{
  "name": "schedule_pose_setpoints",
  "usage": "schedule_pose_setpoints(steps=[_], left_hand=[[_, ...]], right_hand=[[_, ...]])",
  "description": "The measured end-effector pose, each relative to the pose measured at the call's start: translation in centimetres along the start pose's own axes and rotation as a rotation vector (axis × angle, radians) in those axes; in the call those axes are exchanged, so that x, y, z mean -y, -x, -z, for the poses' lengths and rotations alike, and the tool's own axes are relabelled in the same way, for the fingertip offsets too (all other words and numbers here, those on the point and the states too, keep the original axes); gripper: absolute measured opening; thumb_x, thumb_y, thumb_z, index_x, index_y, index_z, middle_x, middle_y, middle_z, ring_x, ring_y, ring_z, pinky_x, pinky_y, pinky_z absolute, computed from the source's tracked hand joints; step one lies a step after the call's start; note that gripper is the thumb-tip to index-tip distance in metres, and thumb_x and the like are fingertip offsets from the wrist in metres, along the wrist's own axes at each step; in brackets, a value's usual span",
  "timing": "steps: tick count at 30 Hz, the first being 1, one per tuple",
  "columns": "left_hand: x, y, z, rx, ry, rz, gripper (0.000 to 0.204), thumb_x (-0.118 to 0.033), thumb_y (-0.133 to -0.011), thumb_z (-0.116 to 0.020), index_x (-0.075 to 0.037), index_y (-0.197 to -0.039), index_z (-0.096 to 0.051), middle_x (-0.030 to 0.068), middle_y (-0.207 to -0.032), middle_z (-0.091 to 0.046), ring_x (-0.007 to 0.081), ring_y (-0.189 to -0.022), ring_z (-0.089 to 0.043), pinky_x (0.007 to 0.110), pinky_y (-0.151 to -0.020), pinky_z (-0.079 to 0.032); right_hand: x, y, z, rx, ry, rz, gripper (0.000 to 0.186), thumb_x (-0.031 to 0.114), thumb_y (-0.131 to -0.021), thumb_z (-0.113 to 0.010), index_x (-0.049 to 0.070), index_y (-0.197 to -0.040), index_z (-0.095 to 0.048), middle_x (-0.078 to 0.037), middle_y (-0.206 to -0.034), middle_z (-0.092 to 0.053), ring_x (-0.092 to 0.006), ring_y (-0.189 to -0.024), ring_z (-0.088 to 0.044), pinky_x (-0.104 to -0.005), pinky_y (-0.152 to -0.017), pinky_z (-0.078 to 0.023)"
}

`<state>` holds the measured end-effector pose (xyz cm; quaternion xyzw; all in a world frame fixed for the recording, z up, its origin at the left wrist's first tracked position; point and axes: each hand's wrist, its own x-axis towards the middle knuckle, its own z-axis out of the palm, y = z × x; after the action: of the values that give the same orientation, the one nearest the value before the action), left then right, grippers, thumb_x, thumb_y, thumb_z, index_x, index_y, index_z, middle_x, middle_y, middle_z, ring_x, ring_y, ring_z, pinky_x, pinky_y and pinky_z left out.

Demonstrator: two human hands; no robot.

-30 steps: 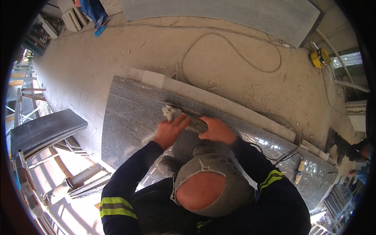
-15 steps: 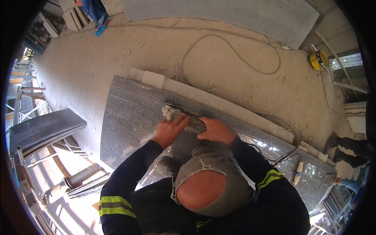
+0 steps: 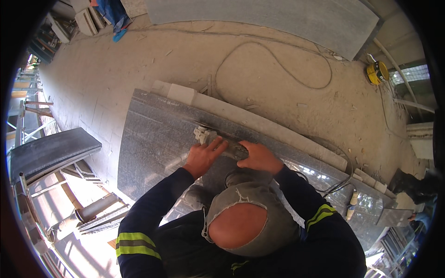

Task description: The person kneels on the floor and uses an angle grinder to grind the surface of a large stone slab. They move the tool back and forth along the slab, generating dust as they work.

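Note:
An angle grinder [image 3: 232, 149] lies low over a dark speckled stone slab [image 3: 148, 139], its metal gear head pointing left and its thin disc on the far side, near the slab's far edge. My left hand [image 3: 202, 160] is closed over the front of the grinder, just behind the gear head. The rear of its body is gripped by my right hand [image 3: 262, 158], thumb on top. How the right fingers wrap underneath is hidden. Below the hands, my bent knee [image 3: 241, 224] shows through torn grey trousers.
Pale stone strips [image 3: 269, 125] run along the slab's far side. A dark cable [image 3: 338, 185] loops at right beside a small bottle-like object [image 3: 352, 204]. At the right edge another person's hand [image 3: 411, 217] touches a grey tile [image 3: 394, 217]. A yellow bucket [image 3: 378, 72] stands far right.
The grinder and both my hands have shifted slightly to the right. At the right edge, a grey tile has come into view by the other person's hand, and their dark-clad legs have moved.

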<state>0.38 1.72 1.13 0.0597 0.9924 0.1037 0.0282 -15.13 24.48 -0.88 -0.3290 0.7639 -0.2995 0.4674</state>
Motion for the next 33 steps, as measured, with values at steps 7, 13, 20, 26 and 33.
schedule_pose_setpoints(steps=[7,13,20,26,33], left_hand=[[0.8,0.1,-0.2,0.022,-0.018,0.029,0.054,-0.011,-0.089,-0.07,-0.022,-0.141,-0.064,0.0071,-0.144,-0.069,0.0234,-0.084,-0.079,0.039,-0.071,-0.061],[0.5,0.1,0.2,0.024,-0.026,0.032,0.054,-0.011,-0.087,-0.071,-0.022,-0.14,-0.065,0.006,-0.143,-0.07,0.022,-0.083,-0.079,0.038,-0.07,-0.061],[0.1,0.0,0.1,0.027,-0.007,0.002,0.058,-0.011,-0.086,-0.07,-0.02,-0.143,-0.062,0.0098,-0.146,-0.067,0.023,-0.083,-0.079,0.038,-0.069,-0.06],[-0.2,0.0,0.0,0.02,0.001,-0.008,0.058,-0.012,-0.087,-0.069,-0.02,-0.144,-0.061,0.0091,-0.146,-0.067,0.0234,-0.082,-0.079,0.039,-0.069,-0.061],[-0.5,-0.1,0.1,0.026,0.012,-0.006,0.055,-0.012,-0.088,-0.068,-0.02,-0.143,-0.062,0.0086,-0.146,-0.067,0.0236,-0.083,-0.079,0.039,-0.07,-0.061]], right_hand=[[0.5,-1.2,-0.5,0.024,0.004,-0.035,0.079,0.037,-0.074,-0.082,0.009,-0.144,-0.062,-0.025,-0.119,-0.076,-0.0431,-0.111,-0.073,-0.0489,-0.095,-0.057],[-0.1,-1.3,-0.6,0.029,-0.017,0.001,0.083,0.037,-0.072,-0.084,0.008,-0.146,-0.061,-0.025,-0.119,-0.076,-0.0436,-0.11,-0.073,-0.0504,-0.094,-0.058],[-0.1,-0.2,-0.1,0.036,-0.026,-0.024,0.085,0.036,-0.071,-0.084,0.007,-0.147,-0.061,-0.025,-0.119,-0.076,-0.0438,-0.109,-0.074,-0.05,-0.095,-0.058],[0.0,0.4,0.4,0.04,-0.062,-0.006,0.085,0.037,-0.07,-0.084,0.008,-0.147,-0.061,-0.026,-0.117,-0.076,-0.0447,-0.108,-0.073,-0.0504,-0.094,-0.058],[0.0,0.9,0.5,0.012,-0.043,0.015,0.084,0.037,-0.071,-0.083,0.008,-0.147,-0.061,-0.026,-0.117,-0.076,-0.0449,-0.108,-0.073,-0.0507,-0.094,-0.058]])
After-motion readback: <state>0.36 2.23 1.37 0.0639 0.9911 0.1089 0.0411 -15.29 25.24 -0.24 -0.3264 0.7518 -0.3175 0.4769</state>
